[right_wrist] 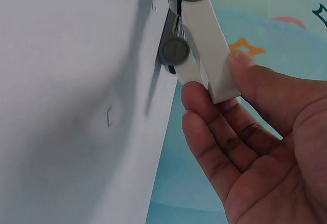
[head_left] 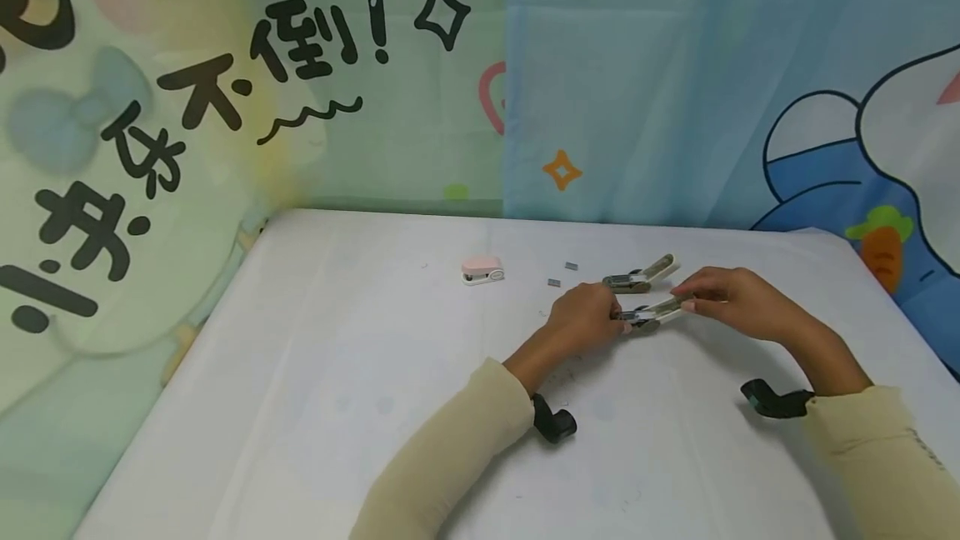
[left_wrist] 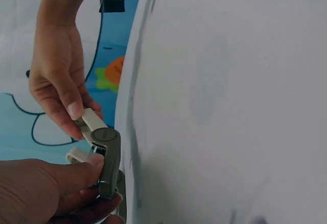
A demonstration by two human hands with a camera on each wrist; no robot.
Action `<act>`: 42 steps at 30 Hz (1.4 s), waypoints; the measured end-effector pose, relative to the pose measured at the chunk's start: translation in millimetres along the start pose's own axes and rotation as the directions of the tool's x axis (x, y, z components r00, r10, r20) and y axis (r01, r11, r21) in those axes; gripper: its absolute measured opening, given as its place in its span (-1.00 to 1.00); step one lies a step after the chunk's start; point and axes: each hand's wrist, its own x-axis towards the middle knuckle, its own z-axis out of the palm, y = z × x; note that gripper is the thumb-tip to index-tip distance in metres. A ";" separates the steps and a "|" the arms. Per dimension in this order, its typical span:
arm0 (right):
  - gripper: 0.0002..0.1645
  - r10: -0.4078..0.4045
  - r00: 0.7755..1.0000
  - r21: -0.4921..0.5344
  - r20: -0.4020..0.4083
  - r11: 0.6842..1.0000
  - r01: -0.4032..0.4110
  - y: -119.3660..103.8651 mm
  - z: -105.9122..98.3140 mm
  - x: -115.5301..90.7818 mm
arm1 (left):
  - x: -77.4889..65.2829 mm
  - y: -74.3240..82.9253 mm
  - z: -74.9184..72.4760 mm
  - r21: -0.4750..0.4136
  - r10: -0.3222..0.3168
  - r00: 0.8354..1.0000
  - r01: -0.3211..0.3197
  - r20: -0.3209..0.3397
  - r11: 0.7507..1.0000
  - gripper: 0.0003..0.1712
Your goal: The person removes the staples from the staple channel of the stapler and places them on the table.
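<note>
Between my two hands is a grey and white stapler (head_left: 651, 314), folded open, with its metal inside showing in the head view. My left hand (head_left: 583, 317) grips the grey end, the thumb pressed near the metal part in the left wrist view. At the other end, my right hand (head_left: 738, 303) pinches the white arm (right_wrist: 212, 50) between thumb and fingers. A second grey and white stapler (head_left: 636, 280), also spread open, lies on the table just behind the held one.
A small pink stapler (head_left: 482, 267) sits farther left on the white table (head_left: 360, 340). Two short strips of staples, a rear strip (head_left: 572, 266) and a front strip (head_left: 553, 282), lie between it and my hands. A loose staple (right_wrist: 108, 116) shows on the tabletop. Printed curtains hang behind.
</note>
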 end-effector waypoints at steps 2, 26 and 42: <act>-0.74 -0.005 1.000 0.000 -0.013 1.000 0.005 3.8 -0.4 -1.3 | 3.1 1.9 2.2 0.023 0.002 1.000 -0.001 -0.009 1.000 -0.56; -0.73 -0.094 0.992 -0.038 -0.089 0.995 0.091 -59.4 9.4 65.6 | 12.0 -39.0 -40.1 0.222 -0.003 0.993 0.029 -0.117 0.975 -0.16; -0.61 -0.133 0.989 0.250 -0.058 0.958 0.143 -90.7 87.6 152.8 | -8.4 -134.9 -84.8 0.334 -0.244 0.956 0.286 -0.164 0.898 -0.03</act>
